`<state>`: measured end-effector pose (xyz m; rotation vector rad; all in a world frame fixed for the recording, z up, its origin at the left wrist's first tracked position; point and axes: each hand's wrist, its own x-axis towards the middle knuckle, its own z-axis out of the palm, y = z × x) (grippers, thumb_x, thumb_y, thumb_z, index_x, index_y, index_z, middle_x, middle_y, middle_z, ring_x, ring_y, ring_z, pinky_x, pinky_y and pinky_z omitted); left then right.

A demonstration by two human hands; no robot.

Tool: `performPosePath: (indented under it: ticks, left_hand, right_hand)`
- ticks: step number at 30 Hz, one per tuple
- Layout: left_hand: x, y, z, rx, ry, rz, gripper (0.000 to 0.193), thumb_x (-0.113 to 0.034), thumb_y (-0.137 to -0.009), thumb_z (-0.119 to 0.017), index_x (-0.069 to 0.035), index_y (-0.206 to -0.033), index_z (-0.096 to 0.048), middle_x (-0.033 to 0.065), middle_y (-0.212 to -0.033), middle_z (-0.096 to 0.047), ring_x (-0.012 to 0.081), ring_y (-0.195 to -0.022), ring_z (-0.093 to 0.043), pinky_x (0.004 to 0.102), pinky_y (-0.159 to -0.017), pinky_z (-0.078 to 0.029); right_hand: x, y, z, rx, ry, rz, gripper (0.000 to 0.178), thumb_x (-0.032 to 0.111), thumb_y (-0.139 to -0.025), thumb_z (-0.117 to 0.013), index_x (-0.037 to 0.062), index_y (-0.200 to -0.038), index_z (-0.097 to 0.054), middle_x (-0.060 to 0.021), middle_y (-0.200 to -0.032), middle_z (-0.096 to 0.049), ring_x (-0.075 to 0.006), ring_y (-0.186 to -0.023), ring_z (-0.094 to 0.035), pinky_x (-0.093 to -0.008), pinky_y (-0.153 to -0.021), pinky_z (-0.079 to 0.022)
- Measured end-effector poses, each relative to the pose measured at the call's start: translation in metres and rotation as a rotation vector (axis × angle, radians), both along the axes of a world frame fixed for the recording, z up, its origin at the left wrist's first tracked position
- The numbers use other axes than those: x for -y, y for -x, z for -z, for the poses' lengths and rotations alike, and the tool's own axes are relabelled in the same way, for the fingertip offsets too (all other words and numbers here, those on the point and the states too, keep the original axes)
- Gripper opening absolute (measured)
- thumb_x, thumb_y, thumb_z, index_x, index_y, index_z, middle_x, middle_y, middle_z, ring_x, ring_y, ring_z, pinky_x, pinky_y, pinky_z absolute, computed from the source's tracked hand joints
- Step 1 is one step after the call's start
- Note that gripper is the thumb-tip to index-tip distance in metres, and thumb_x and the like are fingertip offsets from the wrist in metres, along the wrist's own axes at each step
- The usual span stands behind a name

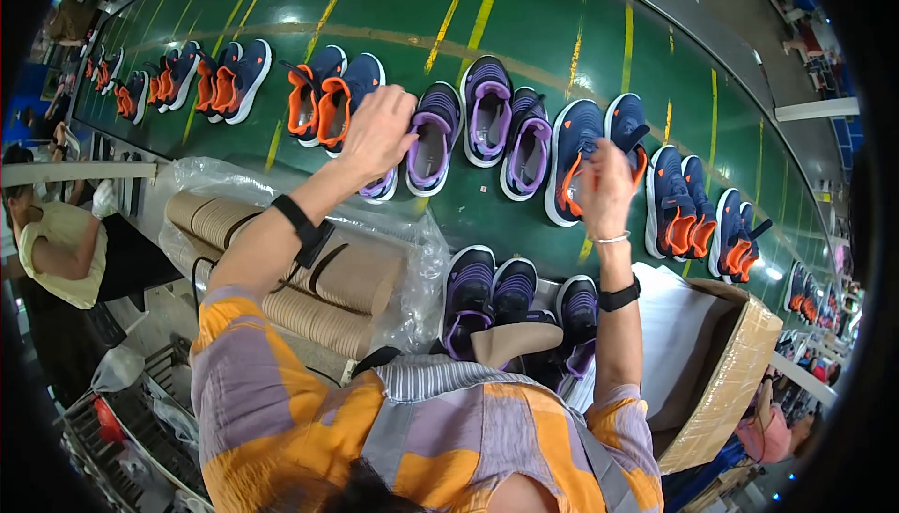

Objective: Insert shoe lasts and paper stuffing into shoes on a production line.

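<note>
My left hand [379, 127] hovers over a dark purple-lined shoe, mostly hidden except its heel [379, 190]. Its thumb and fingers are apart, beside another purple-lined shoe [435, 134]. My right hand [607, 181] is over a navy shoe with orange lining [573, 153]; its fingers are smeared by motion, so their grip is unclear. Between my hands stand two more purple-lined shoes, one farther back [488, 106] and one nearer [526, 148]. Close to my body, several purple-striped shoes [468, 293] sit with a beige insole [517, 340] lying across them.
Pairs of navy-and-orange shoes [245, 82] line the green belt [412, 7] on both sides. Stacked beige insoles [351, 279] lie in a clear plastic bag at the near left. An open cardboard box [730, 373] with white paper stands at the near right. Another person [66, 251] sits at left.
</note>
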<state>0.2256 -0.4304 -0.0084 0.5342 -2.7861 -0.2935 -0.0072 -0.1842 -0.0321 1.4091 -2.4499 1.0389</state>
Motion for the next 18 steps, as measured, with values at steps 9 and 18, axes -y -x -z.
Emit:
performPosePath:
  ticks: [9, 18]
  left_hand:
    - [0.019, -0.059, 0.021, 0.148, -0.266, -0.281, 0.031, -0.01, -0.069, -0.069, -0.004, -0.095, -0.053, 0.0152, -0.077, -0.061, 0.0363, -0.075, -0.06, 0.0417, -0.065, -0.048]
    - [-0.026, -0.021, 0.051, 0.701, -0.401, -0.059, 0.038, -0.016, -0.073, -0.064, -0.013, -0.111, -0.056, 0.0178, -0.092, -0.064, 0.0367, -0.09, -0.062, 0.0459, -0.077, -0.049]
  right_hand:
    - [0.067, -0.051, 0.067, 0.178, -0.564, -0.145, 0.047, 0.031, -0.073, -0.071, 0.0123, -0.112, -0.052, -0.0252, -0.09, -0.058, -0.0413, -0.077, -0.061, -0.0465, -0.066, -0.049]
    - [0.05, -0.042, 0.013, 0.509, -0.104, -0.011, 0.048, 0.042, -0.075, -0.07, -0.0037, -0.086, -0.061, -0.0205, -0.067, -0.06, -0.0299, -0.059, -0.055, -0.0372, -0.059, -0.043]
